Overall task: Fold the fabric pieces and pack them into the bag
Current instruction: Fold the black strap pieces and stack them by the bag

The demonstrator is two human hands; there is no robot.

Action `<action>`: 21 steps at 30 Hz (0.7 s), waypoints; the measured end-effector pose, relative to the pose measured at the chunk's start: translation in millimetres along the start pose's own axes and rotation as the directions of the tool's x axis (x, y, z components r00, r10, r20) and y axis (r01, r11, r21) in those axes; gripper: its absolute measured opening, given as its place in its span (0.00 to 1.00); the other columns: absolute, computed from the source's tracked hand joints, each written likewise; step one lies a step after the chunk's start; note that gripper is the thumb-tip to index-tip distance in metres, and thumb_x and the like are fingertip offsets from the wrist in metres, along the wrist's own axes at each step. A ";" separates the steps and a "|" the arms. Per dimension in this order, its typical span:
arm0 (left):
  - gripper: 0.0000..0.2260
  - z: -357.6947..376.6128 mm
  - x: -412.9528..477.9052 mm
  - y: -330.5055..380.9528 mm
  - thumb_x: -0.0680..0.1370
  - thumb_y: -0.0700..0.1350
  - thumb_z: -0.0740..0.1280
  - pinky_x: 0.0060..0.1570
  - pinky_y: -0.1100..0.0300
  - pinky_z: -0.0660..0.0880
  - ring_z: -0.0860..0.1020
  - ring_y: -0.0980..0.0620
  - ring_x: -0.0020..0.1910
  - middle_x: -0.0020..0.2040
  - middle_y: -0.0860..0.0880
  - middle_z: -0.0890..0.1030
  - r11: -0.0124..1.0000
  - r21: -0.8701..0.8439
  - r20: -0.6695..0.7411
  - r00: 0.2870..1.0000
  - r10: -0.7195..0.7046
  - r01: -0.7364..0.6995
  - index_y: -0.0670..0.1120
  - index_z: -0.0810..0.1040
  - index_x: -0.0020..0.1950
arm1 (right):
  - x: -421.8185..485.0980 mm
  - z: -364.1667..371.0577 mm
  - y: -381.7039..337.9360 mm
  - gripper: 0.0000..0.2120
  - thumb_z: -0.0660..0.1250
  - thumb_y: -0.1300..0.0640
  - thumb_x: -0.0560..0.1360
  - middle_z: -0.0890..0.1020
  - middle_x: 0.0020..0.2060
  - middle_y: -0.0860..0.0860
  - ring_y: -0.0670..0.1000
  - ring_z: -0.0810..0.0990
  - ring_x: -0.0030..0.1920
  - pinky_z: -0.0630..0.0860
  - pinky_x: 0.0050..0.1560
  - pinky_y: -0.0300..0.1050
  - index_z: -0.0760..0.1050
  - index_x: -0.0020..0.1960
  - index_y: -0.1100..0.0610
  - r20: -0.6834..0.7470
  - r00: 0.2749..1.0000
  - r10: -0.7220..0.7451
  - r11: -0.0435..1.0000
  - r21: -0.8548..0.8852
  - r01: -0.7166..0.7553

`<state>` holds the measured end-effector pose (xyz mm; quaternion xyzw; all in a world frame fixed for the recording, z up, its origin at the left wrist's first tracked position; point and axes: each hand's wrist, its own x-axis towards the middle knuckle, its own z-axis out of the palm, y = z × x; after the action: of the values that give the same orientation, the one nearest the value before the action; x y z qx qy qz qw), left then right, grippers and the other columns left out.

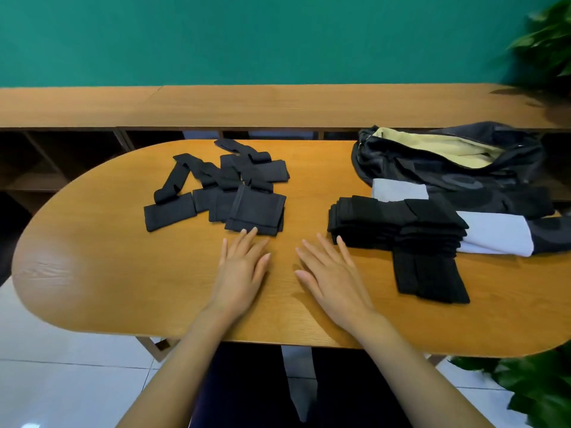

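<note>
My left hand (pixel 241 267) and right hand (pixel 335 281) lie flat, empty; fabric (pixel 254 211) left of the bag (pixel 448 169) looks soft, light, I'd pinch corners

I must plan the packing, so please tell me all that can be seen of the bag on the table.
The bag is soft dark grey cloth with faint ring patterns. It lies slumped at the far right of the wooden table. Its zip mouth gapes open, showing a pale yellow lining. A metal ring sits at its left end. White fabric pieces lie against its front.
</note>
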<state>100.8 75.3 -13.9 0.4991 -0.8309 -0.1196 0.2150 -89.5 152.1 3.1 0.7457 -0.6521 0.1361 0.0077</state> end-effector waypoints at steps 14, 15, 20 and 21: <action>0.23 -2.8 24.8 -37.1 0.84 0.54 0.53 0.75 0.48 0.39 0.49 0.53 0.79 0.80 0.49 0.55 0.986 0.056 0.037 0.986 -0.161 0.159 0.49 0.60 0.78 | 95.0 30.8 -25.0 0.27 0.48 0.41 0.83 0.48 0.80 0.50 0.52 0.42 0.79 0.41 0.77 0.54 0.55 0.79 0.51 0.233 0.972 -0.015 1.000 -0.021 0.020; 0.23 -1.1 25.1 -37.8 0.84 0.54 0.53 0.76 0.48 0.39 0.50 0.53 0.79 0.80 0.49 0.56 0.984 0.067 0.041 0.985 -0.167 0.164 0.49 0.60 0.78 | 95.4 31.6 -24.6 0.28 0.48 0.41 0.83 0.48 0.80 0.50 0.52 0.43 0.79 0.40 0.77 0.53 0.55 0.79 0.52 0.228 0.974 -0.014 0.999 -0.031 0.022; 0.24 3.9 26.0 -39.5 0.84 0.56 0.51 0.76 0.46 0.41 0.52 0.52 0.78 0.80 0.48 0.56 0.975 0.153 0.042 0.985 -0.168 0.160 0.50 0.59 0.79 | 85.1 30.5 -19.5 0.31 0.46 0.40 0.82 0.49 0.80 0.50 0.50 0.43 0.79 0.39 0.78 0.51 0.51 0.80 0.56 0.187 0.982 0.000 0.999 -0.044 0.009; 0.24 3.9 26.2 -39.3 0.84 0.56 0.50 0.76 0.46 0.40 0.52 0.52 0.78 0.80 0.48 0.56 0.973 0.169 0.042 0.985 -0.168 0.159 0.49 0.59 0.79 | 79.5 29.0 -17.5 0.32 0.45 0.39 0.82 0.49 0.80 0.50 0.50 0.43 0.79 0.39 0.78 0.51 0.51 0.80 0.56 0.183 0.983 -0.004 0.998 -0.053 0.014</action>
<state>118.8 33.6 -27.4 0.5784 -0.7997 -0.0816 0.1389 -57.8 72.0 -5.0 0.7575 -0.6502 0.0493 -0.0313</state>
